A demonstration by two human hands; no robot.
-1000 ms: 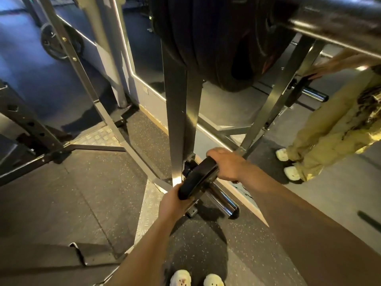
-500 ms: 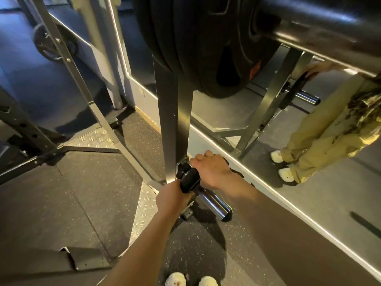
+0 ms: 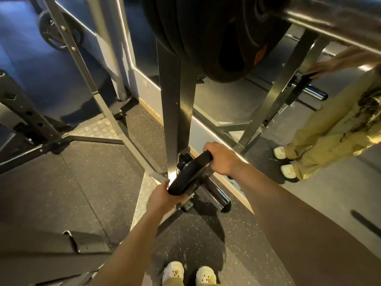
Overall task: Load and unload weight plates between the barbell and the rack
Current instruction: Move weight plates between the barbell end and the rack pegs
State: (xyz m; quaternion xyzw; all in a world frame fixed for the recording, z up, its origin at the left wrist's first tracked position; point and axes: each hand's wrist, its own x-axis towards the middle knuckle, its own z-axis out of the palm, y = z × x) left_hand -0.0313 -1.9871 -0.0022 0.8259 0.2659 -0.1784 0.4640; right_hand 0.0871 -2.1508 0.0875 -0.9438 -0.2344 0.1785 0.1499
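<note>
Since half a second ago the small black round weight plate (image 3: 188, 176) has come back out along the chrome storage peg (image 3: 214, 194) of the dark steel rack upright (image 3: 175, 112); it was tight against the post, now it sits mid-peg, tilted, face more visible. Right hand (image 3: 223, 158) has shifted from covering the plate to gripping its upper edge, fingers curled over the rim. Left hand (image 3: 165, 196) still grips the lower edge, fingers wrapped under. View slightly lower and closer.

Floor is dark speckled rubber matting (image 3: 103, 182) with silver diamond-tread steel base plates (image 3: 142, 197) at the rack feet. Wall mirror (image 3: 226, 104) runs behind the rack with a lit strip along its edge. Stack of large black plates (image 3: 216, 32) hangs on the steel barbell sleeve (image 3: 334, 17) overhead. Wearer's pale clogs (image 3: 188, 274) at bottom.

Plate: thin, matte black, rubber-looking, low near floor level, just beside the upright's base, peg end sticking out past it.
</note>
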